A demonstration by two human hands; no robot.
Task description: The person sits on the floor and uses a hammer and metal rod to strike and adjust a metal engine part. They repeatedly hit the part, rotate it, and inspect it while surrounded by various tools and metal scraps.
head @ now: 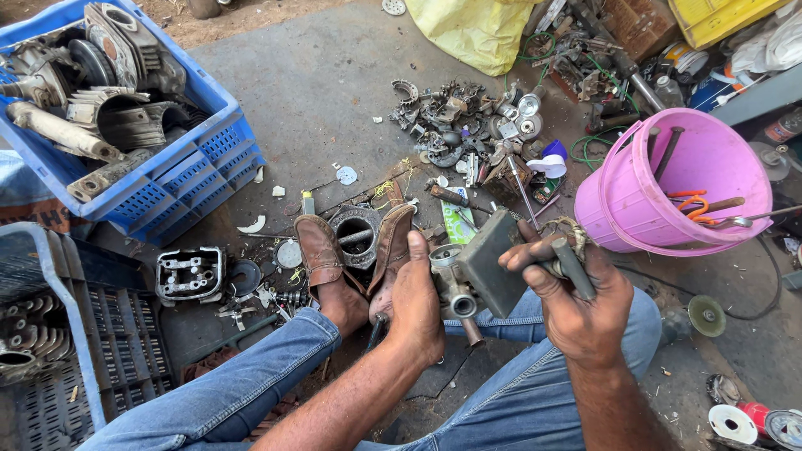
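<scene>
- Two hands work over the person's lap, above the concrete floor (334, 92).
- The left hand (415, 305) clasps a grey metal engine part (476, 271).
- The right hand (576, 301) is closed around a tool handle (572, 266).
- A pink bucket (635, 209) stands just beside; a blue crate (180, 179) sits well apart.

A roadside repair workshop: greasy engine parts are filling the blue crate (167, 179), scrap metal (468, 125) lying on concrete right of it.

Dull grey metal carburetor (458, 284); glossy pink plastic bucket (668, 188).
</scene>
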